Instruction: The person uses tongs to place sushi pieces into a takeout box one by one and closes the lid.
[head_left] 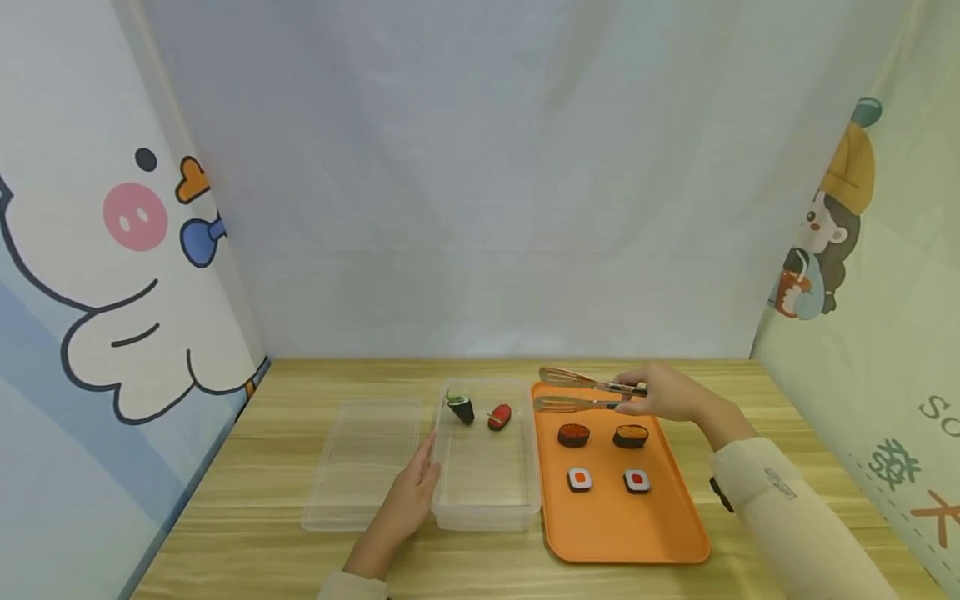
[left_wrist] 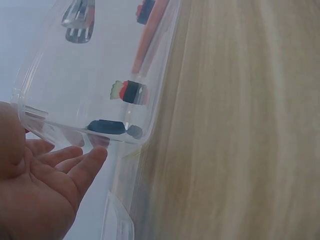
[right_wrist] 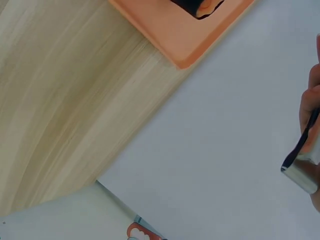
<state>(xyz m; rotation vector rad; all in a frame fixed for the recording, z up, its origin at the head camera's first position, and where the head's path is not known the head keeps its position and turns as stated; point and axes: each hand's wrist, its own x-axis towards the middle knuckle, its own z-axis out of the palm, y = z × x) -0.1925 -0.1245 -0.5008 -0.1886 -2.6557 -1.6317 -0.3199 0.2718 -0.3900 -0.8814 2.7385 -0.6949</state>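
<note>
My right hand (head_left: 663, 393) grips metal tongs (head_left: 581, 392) above the far end of an orange tray (head_left: 600, 517); the tong blades are apart with nothing between them. The tray carries two roe-topped sushi pieces (head_left: 573, 434) and two white-ringed rolls (head_left: 580, 479). My left hand (head_left: 408, 496) rests with straight fingers against the left wall of a clear plastic box (head_left: 486, 492). Inside the box lie a dark cone roll (head_left: 461, 407) and a red piece (head_left: 499, 416). In the left wrist view my fingers (left_wrist: 75, 167) touch the box (left_wrist: 95, 60) wall. The right wrist view shows the tongs' handle end (right_wrist: 300, 170).
A clear lid (head_left: 363, 462) lies flat to the left of the box. The wooden table (head_left: 262, 467) is enclosed by fabric walls with cartoon prints on the left and right and a plain white backdrop behind.
</note>
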